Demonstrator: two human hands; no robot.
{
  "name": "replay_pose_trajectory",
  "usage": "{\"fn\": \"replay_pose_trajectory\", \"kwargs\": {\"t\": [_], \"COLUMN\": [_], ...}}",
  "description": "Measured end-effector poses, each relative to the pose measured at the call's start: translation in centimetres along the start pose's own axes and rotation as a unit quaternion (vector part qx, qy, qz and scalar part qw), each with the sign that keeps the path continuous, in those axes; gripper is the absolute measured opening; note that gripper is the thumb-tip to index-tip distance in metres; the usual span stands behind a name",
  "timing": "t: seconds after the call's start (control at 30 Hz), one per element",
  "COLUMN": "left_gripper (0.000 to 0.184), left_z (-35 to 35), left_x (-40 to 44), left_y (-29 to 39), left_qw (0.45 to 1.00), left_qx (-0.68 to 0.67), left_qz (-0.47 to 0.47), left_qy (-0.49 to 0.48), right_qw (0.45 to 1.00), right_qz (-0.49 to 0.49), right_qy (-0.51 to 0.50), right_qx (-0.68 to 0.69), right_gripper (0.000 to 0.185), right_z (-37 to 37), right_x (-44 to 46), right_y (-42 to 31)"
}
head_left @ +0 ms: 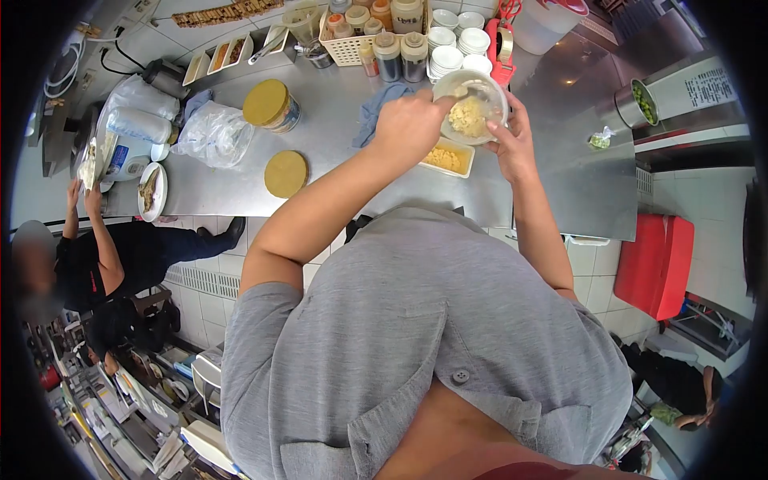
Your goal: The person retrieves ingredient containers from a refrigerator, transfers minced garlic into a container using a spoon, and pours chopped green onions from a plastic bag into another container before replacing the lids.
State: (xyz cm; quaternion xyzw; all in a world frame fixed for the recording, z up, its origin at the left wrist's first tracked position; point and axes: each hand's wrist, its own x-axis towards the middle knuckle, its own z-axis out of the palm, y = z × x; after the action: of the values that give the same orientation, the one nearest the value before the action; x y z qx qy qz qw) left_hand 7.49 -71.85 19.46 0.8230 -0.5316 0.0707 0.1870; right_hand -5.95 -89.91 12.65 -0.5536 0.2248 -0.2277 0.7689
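My right hand (512, 138) grips the rim of a round white bowl (496, 96), tilted so its inside faces me. Pale yellow, crumbly food (468, 118) lies in the bowl. At the bowl's left edge, my left hand (410, 124) is closed, its fingers reaching over the rim around what looks like a spoon (478, 94), partly hidden. Just below the bowl, a white rectangular container (466, 162) of deeper yellow, crumbly food stands on the counter. A blue cloth (373, 112) lies behind my left wrist.
A tub with a golden lid (266, 102) and a loose golden lid (286, 174) sit to the left. Behind are a basket of bottles (344, 52), stacked white dishes (448, 58) and a red tape dispenser (502, 52). A person (104, 264) at far left holds a plate.
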Motion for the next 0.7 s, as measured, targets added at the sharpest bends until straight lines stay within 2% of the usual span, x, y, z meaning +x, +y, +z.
{"fn": "replay_pose_trajectory", "kwargs": {"t": [0.13,0.2,0.23,0.3,0.4,0.53,0.6,0.63,0.7], "left_gripper": [0.04,0.039,0.039,0.038,0.038,0.036,0.032,0.032,0.032], "left_z": [-0.4,-1.3,-1.3,-1.1,0.2,0.2,0.1,0.0,-0.5], "left_x": [-1.0,-0.4,-0.2,0.7,1.0,1.3,1.0,0.7,0.2], "left_y": [-0.2,-0.1,-0.2,-0.6,-1.5,-2.2,-2.1,-1.9,-1.9], "left_qw": [0.999,0.996,0.997,0.97,0.952,0.965,0.975,0.975,0.987], "left_qx": [0.013,0.024,0.024,0.071,0.144,0.17,0.19,0.19,0.093], "left_qz": [0.011,0.079,0.077,0.205,0.249,0.192,0.104,0.103,0.045], "left_qy": [-0.045,0.017,0.017,0.112,0.105,0.051,-0.047,-0.047,-0.12], "right_qw": [1.0,0.997,0.997,0.995,0.989,0.985,0.984,0.984,0.986], "right_qz": [0.008,0.063,0.064,0.09,0.112,0.114,0.077,0.078,0.069], "right_qy": [0.0,-0.018,-0.02,-0.021,-0.04,-0.032,-0.034,-0.035,-0.024], "right_qx": [-0.015,-0.039,-0.04,-0.037,-0.083,-0.122,-0.157,-0.157,-0.147], "right_gripper": [0.081,0.08,0.08,0.082,0.084,0.086,0.087,0.087,0.087], "right_z": [-0.8,-0.5,-0.2,0.5,1.3,1.7,1.8,1.6,0.7], "right_x": [0.5,0.8,0.9,1.2,1.7,1.3,1.1,1.2,1.5], "right_y": [-1.2,-1.4,-1.5,-1.8,-3.0,-3.2,-3.5,-3.4,-3.2]}}
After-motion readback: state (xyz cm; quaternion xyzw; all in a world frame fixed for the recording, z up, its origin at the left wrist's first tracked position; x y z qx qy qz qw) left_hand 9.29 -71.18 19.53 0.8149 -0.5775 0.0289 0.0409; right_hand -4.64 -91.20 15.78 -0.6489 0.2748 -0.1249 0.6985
